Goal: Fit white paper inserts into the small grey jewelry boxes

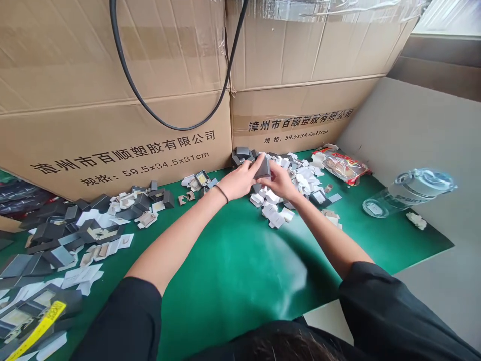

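Both hands meet at the far middle of the green mat [233, 260]. My left hand [240, 179] and my right hand [278, 181] are closed together on a small grey box [263, 168], held just above a pile of small white and grey card pieces [296, 183]. A dark band sits on my left wrist. More grey boxes [242, 153] lie just behind the hands against the carton wall.
Two large cardboard cartons [112, 125] stand along the back, with a black cable [131, 80] looping over them. Grey boxes and white inserts [75, 230] are strewn at the left. A snack packet [343, 168] and a clear bottle [409, 190] lie at the right.
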